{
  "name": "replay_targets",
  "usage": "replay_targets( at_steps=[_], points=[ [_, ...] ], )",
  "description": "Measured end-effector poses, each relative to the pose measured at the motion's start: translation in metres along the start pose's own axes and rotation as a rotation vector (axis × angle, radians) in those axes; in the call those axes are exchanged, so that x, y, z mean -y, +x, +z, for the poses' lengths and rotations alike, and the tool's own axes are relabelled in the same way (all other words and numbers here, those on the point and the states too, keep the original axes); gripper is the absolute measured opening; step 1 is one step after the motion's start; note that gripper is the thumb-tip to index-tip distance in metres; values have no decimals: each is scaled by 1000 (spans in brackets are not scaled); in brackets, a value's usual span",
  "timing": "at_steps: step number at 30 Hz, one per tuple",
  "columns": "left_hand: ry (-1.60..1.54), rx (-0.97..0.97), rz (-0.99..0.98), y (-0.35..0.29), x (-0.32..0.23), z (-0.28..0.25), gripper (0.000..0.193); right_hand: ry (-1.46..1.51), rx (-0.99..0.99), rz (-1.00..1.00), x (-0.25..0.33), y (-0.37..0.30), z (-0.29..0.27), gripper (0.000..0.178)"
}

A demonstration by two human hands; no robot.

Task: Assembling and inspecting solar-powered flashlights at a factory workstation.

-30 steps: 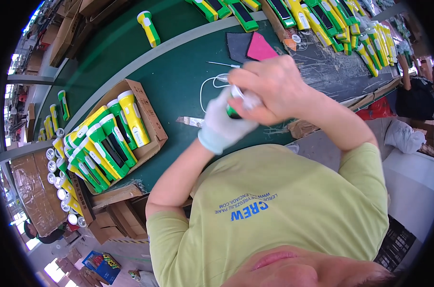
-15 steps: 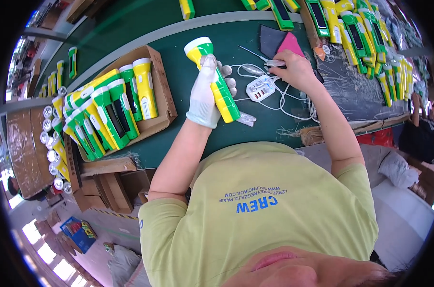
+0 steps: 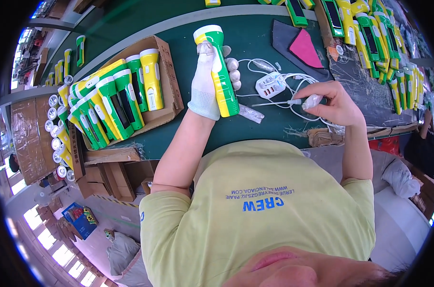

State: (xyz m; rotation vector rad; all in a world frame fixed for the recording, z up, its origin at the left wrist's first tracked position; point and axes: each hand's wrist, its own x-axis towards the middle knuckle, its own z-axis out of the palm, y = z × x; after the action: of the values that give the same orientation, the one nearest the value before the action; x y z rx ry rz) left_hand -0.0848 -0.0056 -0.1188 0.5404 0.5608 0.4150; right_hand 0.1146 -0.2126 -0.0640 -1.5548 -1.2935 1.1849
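My left hand (image 3: 204, 88), in a white glove, is closed around a yellow-and-green flashlight (image 3: 222, 88). The flashlight stands tilted with its white head away from me. In my bare right hand (image 3: 339, 104) is a screwdriver (image 3: 311, 101), its pale handle pinched between thumb and fingers. Its thin shaft points left toward the flashlight's lower end, apart from it. A white multi-port USB charger (image 3: 269, 86) with tangled white cables lies between my hands. Just right of the flashlight's lower end rests a small strip (image 3: 250, 114) that looks wrapped in clear plastic.
On the left, a cardboard box (image 3: 173, 79) holds several similar flashlights. More flashlights (image 3: 370, 40) are piled at the far right on a dark, scuffed surface. A grey cloth with a pink patch (image 3: 307, 49) lies at the back. A pale rail (image 3: 178, 24) crosses the green table.
My right hand has come nearer to me and right, bringing the screwdriver from beside the cloth. The flashlight has turned more upright in my left hand.
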Motion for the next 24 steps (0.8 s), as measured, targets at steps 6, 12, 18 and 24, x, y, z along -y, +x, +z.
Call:
replay_targets(
  at_steps=[6, 12, 18, 24],
  points=[
    [16, 29, -18, -3, 1, 3, 58, -97, -14, -118, 3, 4, 10, 31],
    [-40, -2, -42, -1, 0, 0, 59, -252, -116, -246, 16, 1, 17, 30],
    [-26, -6, -52, 0, 0, 4, 58, -332, -131, -274, 23, 0, 20, 31],
    [-32, 24, -45, -4, 0, 3, 57, -377, -147, -277, 24, 0, 18, 32]
  ],
)
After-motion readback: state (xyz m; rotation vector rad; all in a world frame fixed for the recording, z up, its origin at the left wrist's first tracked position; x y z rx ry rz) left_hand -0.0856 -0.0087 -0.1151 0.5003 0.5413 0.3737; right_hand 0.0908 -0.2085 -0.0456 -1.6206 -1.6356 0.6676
